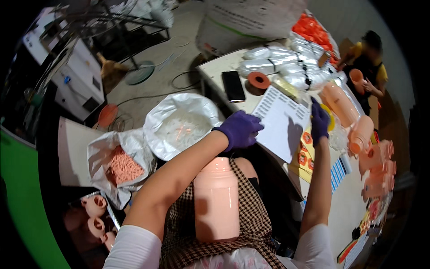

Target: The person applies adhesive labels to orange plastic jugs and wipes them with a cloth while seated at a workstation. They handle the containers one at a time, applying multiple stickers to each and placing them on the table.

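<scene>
My left hand [242,130], in a purple glove, hovers by the near left edge of a printed white sheet [280,121]. Its fingers are loosely bent and apart, with nothing seen in them. On the sheet's right side, my right hand [319,120], also gloved, stretches its fingers away from me beside a yellow tape roll [330,117]. I see nothing held there, though its palm side is hidden. A large peach plastic bottle [217,201] stands in my lap against the checked apron [251,201], touched by neither hand. Yellow sheets with orange stickers [303,154] lie partly under the white sheet.
The white table [345,210] carries a black phone [233,86], a brown tape roll [258,81], wrapped clear bundles [268,60] and several peach bottles [340,103]. Left of me are an open white bag [179,127] and a sack of peach strips [125,166]. A person [365,71] holds a bottle at far right.
</scene>
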Motion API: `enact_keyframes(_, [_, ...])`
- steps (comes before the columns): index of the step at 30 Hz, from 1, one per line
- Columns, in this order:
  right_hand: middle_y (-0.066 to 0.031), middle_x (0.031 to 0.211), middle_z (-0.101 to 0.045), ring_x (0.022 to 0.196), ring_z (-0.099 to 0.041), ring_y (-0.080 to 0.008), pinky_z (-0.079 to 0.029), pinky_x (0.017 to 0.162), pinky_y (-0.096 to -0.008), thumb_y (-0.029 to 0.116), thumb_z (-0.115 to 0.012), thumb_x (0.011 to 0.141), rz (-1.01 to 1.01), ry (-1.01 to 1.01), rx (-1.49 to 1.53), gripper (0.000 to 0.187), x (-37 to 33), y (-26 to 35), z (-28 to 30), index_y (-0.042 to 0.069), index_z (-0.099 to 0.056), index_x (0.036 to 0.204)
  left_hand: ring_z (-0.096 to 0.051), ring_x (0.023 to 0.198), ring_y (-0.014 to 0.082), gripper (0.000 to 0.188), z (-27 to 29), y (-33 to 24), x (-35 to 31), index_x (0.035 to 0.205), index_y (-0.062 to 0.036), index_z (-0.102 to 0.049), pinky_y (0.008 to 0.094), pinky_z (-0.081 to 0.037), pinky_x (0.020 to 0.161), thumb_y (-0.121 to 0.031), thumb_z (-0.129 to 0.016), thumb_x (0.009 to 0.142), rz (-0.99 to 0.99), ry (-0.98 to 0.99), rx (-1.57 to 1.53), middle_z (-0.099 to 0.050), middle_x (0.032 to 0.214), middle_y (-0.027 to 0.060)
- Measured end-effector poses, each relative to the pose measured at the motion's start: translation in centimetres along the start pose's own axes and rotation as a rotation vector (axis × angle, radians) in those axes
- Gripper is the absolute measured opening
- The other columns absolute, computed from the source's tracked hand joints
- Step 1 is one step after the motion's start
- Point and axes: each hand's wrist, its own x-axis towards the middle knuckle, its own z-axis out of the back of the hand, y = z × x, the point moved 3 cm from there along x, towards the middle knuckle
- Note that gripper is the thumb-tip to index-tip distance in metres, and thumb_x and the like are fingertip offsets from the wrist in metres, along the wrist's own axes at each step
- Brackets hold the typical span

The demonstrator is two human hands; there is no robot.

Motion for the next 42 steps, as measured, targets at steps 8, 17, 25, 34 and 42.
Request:
enact_keyframes(8, [-0.0079,0.096,-0.061,0.075,-0.06,-0.0234,-0.051,0.059,-0.0344,0.018,-0.081,0.075,0.536,0.477,-0.599,0.051,-28.4,16.4,-6.9,0.03,-0.071,0.123,-0.057,0.126,0.0274,0.035,4.7,-6.3,-16.9,0.132,0.0032,-0.058,0.0356,-0.043,0.109,-0.008,-0.054,0.1,0.666,-0.435,-0.92,-0.061,0.133,0.0179])
enact_keyframes(17, [-0.0053,0.099,-0.059,0.07,-0.055,-0.0175,-0.046,0.057,-0.0297,0.019,-0.08,0.079,0.674,0.491,-0.535,0.046,-31.7,17.7,-10.6,0.026,-0.071,0.124,-0.039,0.144,0.0316,0.047,3.8,-10.5,-20.7,0.143,0.002,-0.048,0.0416,-0.028,0.12,-0.006,-0.052,0.097,0.529,-0.416,-0.68,-0.049,0.149,0.0184])
enact_keyframes(25, [-0.0045,0.1,-0.059,0.071,-0.056,-0.017,-0.047,0.056,-0.03,0.02,-0.081,0.078,0.696,0.479,-0.645,0.048,-31.8,17.9,-10.4,0.027,-0.071,0.124,-0.032,0.148,0.033,0.062,4.0,-10.9,-20.9,0.149,-0.0001,-0.042,0.044,-0.023,0.122,-0.02,-0.064,0.095,0.487,-0.305,-0.648,-0.044,0.152,0.02])
enact_keyframes(34, [-0.01,0.092,-0.054,0.075,-0.058,-0.0314,-0.049,0.055,-0.0422,0.016,-0.061,0.089,0.438,0.382,-1.065,0.056,-26.9,13.9,-4.3,0.034,-0.053,0.142,-0.017,0.153,0.0299,0.1,2.7,-9.2,-22.7,0.158,0.0004,-0.019,0.0401,-0.017,0.123,-0.018,-0.079,0.081,0.681,-0.186,-0.658,-0.02,0.163,0.0198])
enact_keyframes(42, [-0.021,0.138,-0.051,0.122,-0.053,-0.0329,-0.044,0.103,-0.0431,0.026,-0.073,0.085,0.24,0.182,-0.644,0.068,-21.6,9.6,4.5,0.011,-0.048,0.147,-0.03,0.149,0.0355,0.081,2.8,-14.2,-16.0,0.152,0.0077,-0.03,0.0426,-0.022,0.122,-0.009,-0.07,0.084,0.353,-0.176,-0.602,-0.032,0.158,0.0246])
